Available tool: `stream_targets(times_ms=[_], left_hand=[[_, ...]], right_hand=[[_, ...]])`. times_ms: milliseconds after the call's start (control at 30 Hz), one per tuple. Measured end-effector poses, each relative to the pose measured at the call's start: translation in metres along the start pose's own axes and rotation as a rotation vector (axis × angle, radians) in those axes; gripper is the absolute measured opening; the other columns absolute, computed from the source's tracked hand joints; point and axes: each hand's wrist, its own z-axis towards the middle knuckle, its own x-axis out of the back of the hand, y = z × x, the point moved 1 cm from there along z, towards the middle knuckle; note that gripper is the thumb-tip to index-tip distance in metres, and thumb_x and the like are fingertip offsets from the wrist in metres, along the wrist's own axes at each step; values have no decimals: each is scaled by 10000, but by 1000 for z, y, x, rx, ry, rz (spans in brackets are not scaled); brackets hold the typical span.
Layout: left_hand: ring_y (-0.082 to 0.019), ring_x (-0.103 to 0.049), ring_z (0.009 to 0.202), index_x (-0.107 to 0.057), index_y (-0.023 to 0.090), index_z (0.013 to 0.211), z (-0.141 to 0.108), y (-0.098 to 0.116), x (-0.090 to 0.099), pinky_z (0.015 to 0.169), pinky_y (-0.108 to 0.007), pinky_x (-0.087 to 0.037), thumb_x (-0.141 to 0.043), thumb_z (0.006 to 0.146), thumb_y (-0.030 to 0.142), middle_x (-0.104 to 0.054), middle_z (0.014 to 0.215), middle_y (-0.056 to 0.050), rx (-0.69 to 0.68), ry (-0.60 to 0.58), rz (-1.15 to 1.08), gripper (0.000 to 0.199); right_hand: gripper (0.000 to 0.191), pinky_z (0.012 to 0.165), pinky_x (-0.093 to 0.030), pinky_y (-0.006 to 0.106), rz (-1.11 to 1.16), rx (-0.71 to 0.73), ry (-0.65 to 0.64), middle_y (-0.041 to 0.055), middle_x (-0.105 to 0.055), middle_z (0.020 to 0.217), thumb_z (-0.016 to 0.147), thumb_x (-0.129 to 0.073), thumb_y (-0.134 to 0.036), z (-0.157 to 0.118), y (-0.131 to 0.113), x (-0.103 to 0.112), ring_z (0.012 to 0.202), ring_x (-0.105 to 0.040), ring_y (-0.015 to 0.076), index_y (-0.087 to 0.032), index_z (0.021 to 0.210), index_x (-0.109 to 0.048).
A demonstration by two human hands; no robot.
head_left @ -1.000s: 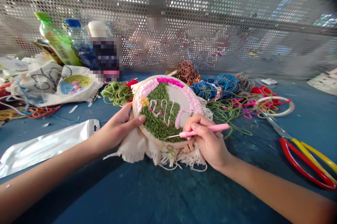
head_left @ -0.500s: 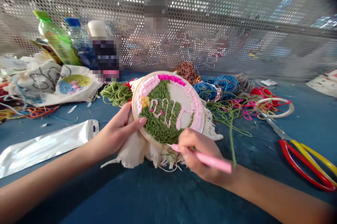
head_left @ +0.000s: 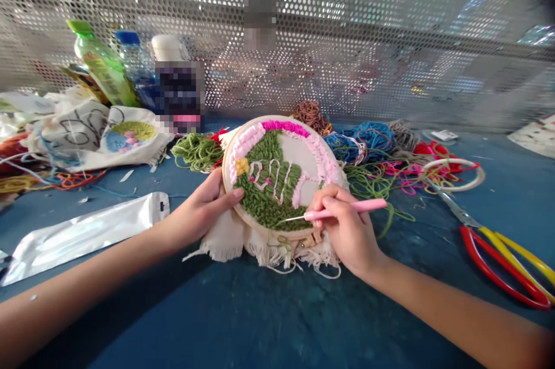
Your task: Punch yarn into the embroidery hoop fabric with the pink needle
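Observation:
My left hand (head_left: 212, 207) grips the left rim of a round embroidery hoop (head_left: 225, 169), thumb on the front and fingers behind. Stretched in it is white cloth whose frayed edge (head_left: 225, 242) hangs below. Green tufted yarn (head_left: 264, 207) makes a tree shape with wavy pale pink lines, a yellow patch (head_left: 241, 166) and a pink border (head_left: 249, 140). In my right hand (head_left: 347, 224) is a pink-handled punch needle (head_left: 364, 205), held like a pen. Its metal tip points left, at the green loops low in the hoop. Whether the tip is inside the cloth cannot be made out.
Scissors (head_left: 470, 221) with red and yellow handles lie at right, beside a spare hoop (head_left: 477, 181). Blue yarn (head_left: 373, 140) and green yarn (head_left: 199, 152) flank the work. A silvery pouch (head_left: 87, 236), a finished cloth piece (head_left: 130, 137) and bottles (head_left: 102, 71) are at left.
My right hand has shifted right and slightly up, and the punch needle's handle now tilts upward to the right. Its tip has moved from the hoop's lower rim onto the green loops.

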Motion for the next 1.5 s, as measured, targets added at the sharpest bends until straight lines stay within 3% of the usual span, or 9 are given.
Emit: stream_targets(times_ms=[300, 500, 667, 767, 933, 1100, 1333, 1433, 1500], left_hand=[[-290, -469, 1304, -477, 243, 1286, -7, 1, 2, 1052, -390, -450, -581, 937, 359, -574, 1332, -50, -112, -3, 200, 382], [-210, -532, 1124, -405, 333, 1305, -29, 13, -13, 959, -305, -479, -544, 960, 326, -566, 1183, 12, -340, -22, 515, 372], [-258, -504, 1220, -464, 267, 1241, -18, 5, -9, 1000, -375, -477, -569, 948, 364, -581, 1210, -25, -204, -1, 278, 326], [-290, -470, 1291, -468, 250, 1251, -9, -4, -3, 1049, -431, -454, -591, 936, 372, -566, 1300, -51, -113, -1, 176, 360], [-299, -419, 1354, -461, 252, 1282, -7, -6, 0, 1128, -451, -383, -604, 926, 374, -523, 1399, -56, -97, 7, 169, 402], [-313, -427, 1348, -473, 256, 1254, -11, -4, -5, 1097, -438, -420, -609, 917, 382, -534, 1398, -49, -100, 17, 164, 385], [-280, -474, 1266, -421, 270, 1302, -28, 11, -19, 1069, -388, -416, -550, 949, 372, -561, 1297, -36, -260, 31, 446, 389], [-291, -459, 1291, -430, 246, 1287, -22, 8, -16, 1080, -404, -409, -560, 944, 379, -553, 1316, -51, -205, 18, 361, 391], [-302, -454, 1308, -435, 225, 1264, -15, 2, -11, 1057, -416, -440, -567, 939, 379, -557, 1329, -65, -104, 2, 211, 383]], right_hand=[[191, 534, -392, 225, -222, 125, -212, -26, -548, 703, 966, -470, -243, -1, -8, -5, 607, -531, 100, -207, 819, -585], [108, 621, -398, 298, -689, 617, -458, 4, -586, 675, 889, -534, -157, 0, -22, -19, 642, -524, 141, -189, 794, -575], [206, 529, -417, 236, -330, 178, -269, -10, -597, 696, 948, -472, -244, 1, -11, -13, 615, -568, 116, -197, 786, -590], [235, 471, -374, 214, -115, 129, -84, -29, -561, 659, 930, -482, -252, 3, -4, -5, 537, -520, 92, -198, 729, -592], [225, 488, -369, 222, -22, 125, 17, -29, -551, 655, 907, -503, -257, 4, 0, -1, 534, -514, 93, -198, 713, -599], [239, 506, -382, 239, -160, 140, -84, -22, -553, 675, 948, -475, -278, 1, -5, -3, 563, -521, 108, -205, 745, -580], [158, 634, -392, 302, -691, 511, -449, 6, -587, 705, 943, -485, -203, -1, -21, -27, 657, -519, 140, -198, 801, -554], [192, 603, -396, 273, -592, 348, -443, -2, -592, 693, 960, -484, -249, 5, -18, -29, 631, -528, 120, -191, 801, -575], [252, 491, -353, 235, -396, 171, -312, -30, -544, 608, 973, -470, -315, 10, -13, -24, 514, -480, 92, -192, 781, -579]])
